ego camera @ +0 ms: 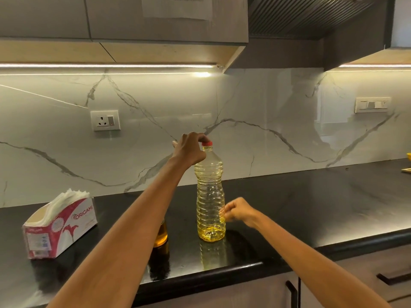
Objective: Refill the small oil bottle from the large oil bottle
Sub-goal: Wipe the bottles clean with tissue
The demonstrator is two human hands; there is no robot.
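Left hand (189,150) pinched the red cap (207,143) atop the upright, clear plastic large oil bottle (210,196); right hand (238,211), loosely curled, touched its lower right side.

open counter (311,207) right of large bottle (210,196), napkin box (60,225) far left

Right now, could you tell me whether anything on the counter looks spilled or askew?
Nothing stands out: the large oil bottle stands upright, red cap on, and no oil shows on the black countertop.
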